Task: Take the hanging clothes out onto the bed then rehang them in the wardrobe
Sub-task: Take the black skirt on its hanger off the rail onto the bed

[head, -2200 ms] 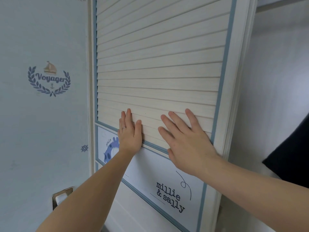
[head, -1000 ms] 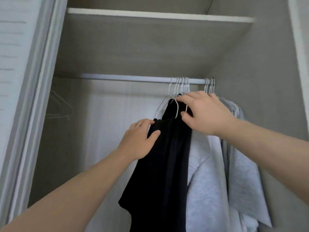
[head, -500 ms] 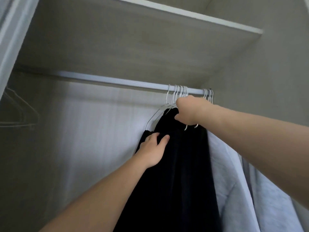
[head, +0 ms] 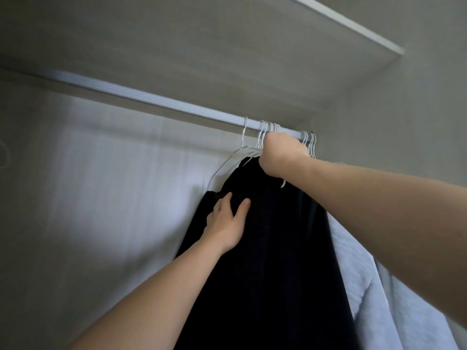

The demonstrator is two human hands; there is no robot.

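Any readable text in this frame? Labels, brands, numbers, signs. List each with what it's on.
None can be read.
black garment: plain, no tag or print showing.
pale grey garment: plain.
white wire hangers, rail, shelf: no markings.
The right hand covers the hanger necks, so what lies under it is hidden.

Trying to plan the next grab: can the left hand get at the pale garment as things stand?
Probably not directly: the left hand grips the black garment, which hangs between it and the pale garment.
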